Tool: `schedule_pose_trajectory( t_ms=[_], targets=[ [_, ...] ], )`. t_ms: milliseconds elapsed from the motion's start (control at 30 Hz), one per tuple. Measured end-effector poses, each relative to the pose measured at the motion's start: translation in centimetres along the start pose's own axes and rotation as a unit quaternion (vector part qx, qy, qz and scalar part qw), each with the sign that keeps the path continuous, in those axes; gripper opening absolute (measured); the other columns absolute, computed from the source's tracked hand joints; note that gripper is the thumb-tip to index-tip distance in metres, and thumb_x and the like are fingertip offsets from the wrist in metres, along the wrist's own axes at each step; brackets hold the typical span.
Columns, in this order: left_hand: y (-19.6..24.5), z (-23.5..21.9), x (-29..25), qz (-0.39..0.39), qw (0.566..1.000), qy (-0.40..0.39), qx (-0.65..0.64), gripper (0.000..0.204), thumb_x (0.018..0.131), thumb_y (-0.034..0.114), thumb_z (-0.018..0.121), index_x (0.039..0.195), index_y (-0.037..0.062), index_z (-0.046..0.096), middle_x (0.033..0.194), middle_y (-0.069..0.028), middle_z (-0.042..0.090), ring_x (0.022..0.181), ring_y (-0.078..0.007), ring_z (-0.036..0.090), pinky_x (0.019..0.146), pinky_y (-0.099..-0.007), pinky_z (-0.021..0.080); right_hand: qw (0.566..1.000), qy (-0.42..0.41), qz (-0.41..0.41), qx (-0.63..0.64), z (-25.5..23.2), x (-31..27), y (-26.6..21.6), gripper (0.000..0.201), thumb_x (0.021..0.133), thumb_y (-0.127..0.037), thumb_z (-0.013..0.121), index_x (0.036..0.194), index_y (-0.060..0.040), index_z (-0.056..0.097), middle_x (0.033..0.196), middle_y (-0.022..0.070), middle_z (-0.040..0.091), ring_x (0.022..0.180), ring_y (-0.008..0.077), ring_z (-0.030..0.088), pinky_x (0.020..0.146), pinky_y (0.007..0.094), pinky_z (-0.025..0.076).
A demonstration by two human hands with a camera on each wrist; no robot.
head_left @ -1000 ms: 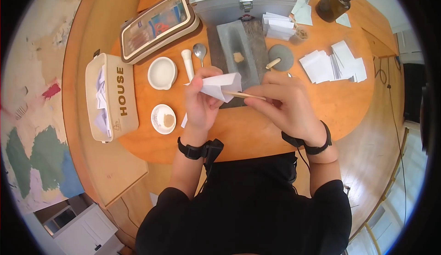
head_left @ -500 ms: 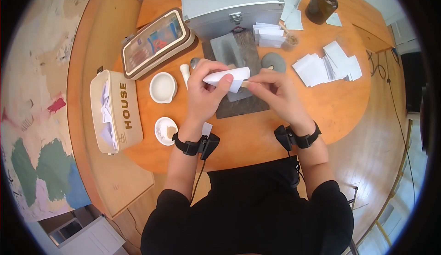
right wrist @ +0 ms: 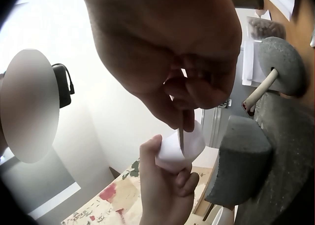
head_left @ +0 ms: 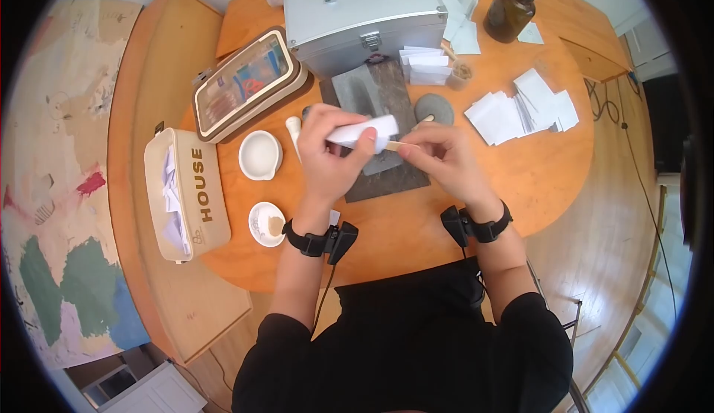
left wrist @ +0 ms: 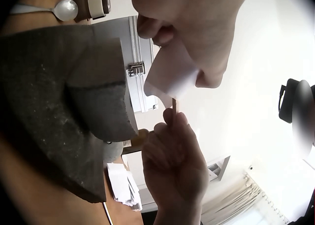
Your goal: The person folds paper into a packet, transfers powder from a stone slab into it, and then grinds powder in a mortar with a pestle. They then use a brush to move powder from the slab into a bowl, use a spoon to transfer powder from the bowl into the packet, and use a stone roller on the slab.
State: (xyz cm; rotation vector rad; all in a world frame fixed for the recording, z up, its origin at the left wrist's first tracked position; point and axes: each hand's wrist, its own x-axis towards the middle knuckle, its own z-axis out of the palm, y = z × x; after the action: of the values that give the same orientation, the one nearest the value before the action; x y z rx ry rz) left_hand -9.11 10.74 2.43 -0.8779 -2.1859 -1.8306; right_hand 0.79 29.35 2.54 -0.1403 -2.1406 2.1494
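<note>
A folded white paper point(head_left: 381, 126) is held up over the table in the left hand point(head_left: 332, 154), whose fingers and thumb grip it, while the right hand point(head_left: 451, 166) pinches a thin wooden stick point(head_left: 394, 146) with its far end at the paper's opening. Below lie a dark slab point(head_left: 387, 187) and the grey trough point(head_left: 353, 85) on it, with a round grey disc point(head_left: 433, 106) just beside the slab. Farther out, a white mortar point(head_left: 260, 155) and a small dish point(head_left: 260, 227) sit to the person's left.

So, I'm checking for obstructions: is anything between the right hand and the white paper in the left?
Only the thin stick that the right hand pinches; it spans the gap to the white paper in the left hand. Nothing else visible stands in between.
</note>
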Motion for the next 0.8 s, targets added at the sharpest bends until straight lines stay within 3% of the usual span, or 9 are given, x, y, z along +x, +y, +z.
schedule_pose_trajectory(
  t_ms=[67,200,300,333,433,500,567,700,800],
  targets=[
    [-0.3,-0.1,0.2,0.012,0.998,0.053,0.000,0.017,0.078,0.012,0.078,0.089,0.0032,0.069,0.086,-0.0026,0.056,0.065,-0.0069,0.047,0.051,-0.0213,0.033,1.000,0.005,-0.006,0.000,-0.5,-0.1,0.5,0.012,0.087,-0.010,0.071,0.089,0.0024,0.071,0.070,-0.0031,0.050,0.062,0.0043,0.040,0.054,0.0233,0.031],
    [0.2,0.7,-0.3,0.049,0.999,-0.016,0.015,0.017,0.080,0.013,0.076,0.090,0.0011,0.067,0.087,-0.0060,0.057,0.075,-0.0127,0.052,0.061,-0.0259,0.041,1.000,0.009,-0.009,0.005,-0.1,0.2,0.1,0.012,0.087,-0.009,0.071,0.089,0.0027,0.071,0.069,-0.0025,0.051,0.062,0.0046,0.041,0.054,0.0235,0.031],
    [-1.1,-0.1,-0.1,0.054,0.995,0.084,0.026,0.017,0.081,0.012,0.075,0.091,0.0004,0.067,0.088,-0.0073,0.057,0.079,-0.0154,0.054,0.066,-0.0272,0.043,0.999,0.040,0.001,0.004,-1.1,-0.7,0.2,0.011,0.086,-0.007,0.071,0.087,0.0035,0.072,0.068,-0.0041,0.053,0.061,0.0030,0.041,0.052,0.0220,0.031],
    [-1.0,-0.6,-0.2,0.016,0.994,0.107,0.016,0.019,0.082,0.014,0.074,0.091,0.0000,0.066,0.089,-0.0079,0.057,0.079,-0.0169,0.054,0.069,-0.0290,0.044,0.998,0.056,0.006,0.010,-2.0,-1.3,0.3,0.010,0.086,-0.007,0.071,0.087,0.0037,0.072,0.067,-0.0045,0.054,0.060,0.0025,0.041,0.052,0.0215,0.030],
    [-0.8,-1.3,-0.4,0.048,0.989,0.132,0.038,0.020,0.082,0.015,0.073,0.091,-0.0007,0.065,0.089,-0.0079,0.057,0.079,-0.0173,0.055,0.071,-0.0292,0.044,0.992,0.113,0.037,0.032,-2.7,-2.7,0.2,0.011,0.087,-0.006,0.071,0.087,0.0045,0.072,0.067,-0.0057,0.055,0.059,0.0011,0.040,0.052,0.0202,0.030],
    [-1.0,-1.2,-0.7,0.021,0.988,0.140,-0.068,0.024,0.084,0.020,0.071,0.092,-0.0017,0.064,0.091,-0.0089,0.056,0.082,-0.0172,0.054,0.073,-0.0293,0.043,0.988,0.138,0.055,0.031,-2.1,-3.4,-0.5,0.011,0.087,-0.007,0.071,0.088,0.0038,0.072,0.067,-0.0058,0.055,0.059,0.0012,0.041,0.052,0.0202,0.031],
    [-0.7,-1.0,-0.8,-0.017,0.973,0.145,-0.181,0.026,0.085,0.021,0.070,0.093,-0.0022,0.063,0.092,-0.0093,0.056,0.084,-0.0171,0.053,0.074,-0.0296,0.042,0.992,0.104,0.062,-0.025,-1.6,-3.7,0.5,0.010,0.087,-0.007,0.071,0.088,0.0030,0.072,0.066,-0.0052,0.055,0.058,0.0020,0.041,0.052,0.0210,0.032],
    [-1.5,-1.0,-0.5,0.085,0.993,0.082,-0.009,0.024,0.084,0.020,0.071,0.094,-0.0007,0.064,0.091,-0.0063,0.054,0.082,-0.0135,0.050,0.069,-0.0267,0.041,0.993,0.086,0.022,-0.078,-0.8,-4.5,1.5,0.009,0.087,-0.007,0.071,0.088,0.0016,0.072,0.065,-0.0033,0.056,0.057,0.0039,0.042,0.052,0.0226,0.033],
    [-0.6,0.0,-0.2,-0.075,0.996,-0.044,0.019,0.019,0.083,0.014,0.074,0.096,0.0023,0.065,0.091,-0.0032,0.053,0.074,-0.0083,0.047,0.058,-0.0213,0.036,0.994,0.075,0.044,-0.072,-1.0,-5.1,1.5,0.008,0.086,-0.006,0.072,0.088,0.0018,0.071,0.065,-0.0017,0.057,0.057,0.0047,0.043,0.052,0.0231,0.034]
  ],
)
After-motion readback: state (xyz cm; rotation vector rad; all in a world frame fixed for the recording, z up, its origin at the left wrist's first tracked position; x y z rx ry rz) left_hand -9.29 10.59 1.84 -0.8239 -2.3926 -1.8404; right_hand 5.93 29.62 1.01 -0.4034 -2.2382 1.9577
